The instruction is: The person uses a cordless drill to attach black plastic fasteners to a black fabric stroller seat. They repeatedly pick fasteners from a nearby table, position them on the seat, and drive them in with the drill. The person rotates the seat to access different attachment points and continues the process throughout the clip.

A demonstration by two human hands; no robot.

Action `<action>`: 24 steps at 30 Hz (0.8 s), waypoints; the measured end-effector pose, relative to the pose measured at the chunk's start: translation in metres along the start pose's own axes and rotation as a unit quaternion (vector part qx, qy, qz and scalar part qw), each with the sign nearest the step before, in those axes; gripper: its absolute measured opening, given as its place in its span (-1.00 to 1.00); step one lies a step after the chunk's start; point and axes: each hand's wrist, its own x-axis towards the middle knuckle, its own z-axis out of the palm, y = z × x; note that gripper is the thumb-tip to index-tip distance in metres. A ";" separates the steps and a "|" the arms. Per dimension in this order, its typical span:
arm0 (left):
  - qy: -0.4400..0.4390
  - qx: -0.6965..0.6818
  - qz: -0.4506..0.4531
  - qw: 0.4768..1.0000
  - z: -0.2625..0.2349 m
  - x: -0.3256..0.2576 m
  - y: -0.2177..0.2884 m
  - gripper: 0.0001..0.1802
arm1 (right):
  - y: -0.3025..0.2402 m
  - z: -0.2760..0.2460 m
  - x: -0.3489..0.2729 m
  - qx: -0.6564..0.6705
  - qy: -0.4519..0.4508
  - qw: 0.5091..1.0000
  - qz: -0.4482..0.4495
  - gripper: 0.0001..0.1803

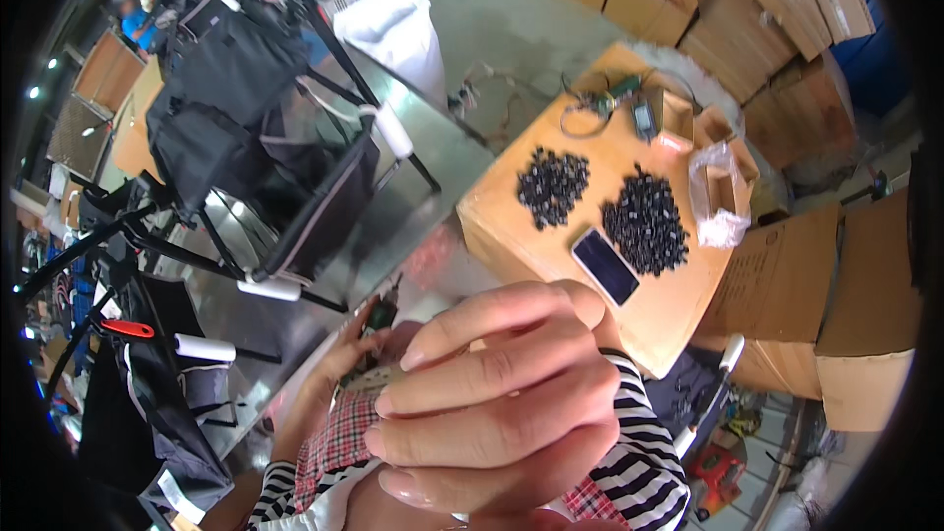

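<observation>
My right hand (501,393) is raised close in front of me, large in the view, its fingers curled together. Whatever may be inside those fingers is hidden. Lower and further left, my left hand (346,349) is closed around a dark electric screwdriver (382,315), whose thin bit points up and away. Part of that grip is covered by the right hand. On the cardboard-topped stand to the right lie two piles of small black parts, a smaller pile (553,187) and a larger pile (645,224). Beside them rests a phone (605,266) with a dark screen.
Black folding-chair frames with fabric (236,79) crowd the metal table (413,128) on the left. At the stand's far end are a green corded tool (619,93), an open small box (673,120) and a plastic bag (718,195). Large cartons (787,285) border the right.
</observation>
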 end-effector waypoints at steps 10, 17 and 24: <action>0.007 0.210 -0.048 0.976 -0.017 0.059 -0.007 0.03 | 0.024 -0.061 -0.026 -0.103 -0.025 0.993 0.061 -0.52; 0.026 0.091 -0.083 0.992 -0.031 0.051 -0.010 0.17 | 0.125 -0.244 -0.084 -0.497 -0.115 0.772 0.378 -0.80; 0.038 0.026 -0.095 0.994 -0.052 0.038 -0.015 0.24 | 0.191 -0.380 -0.190 -0.595 -0.363 0.564 0.442 -0.88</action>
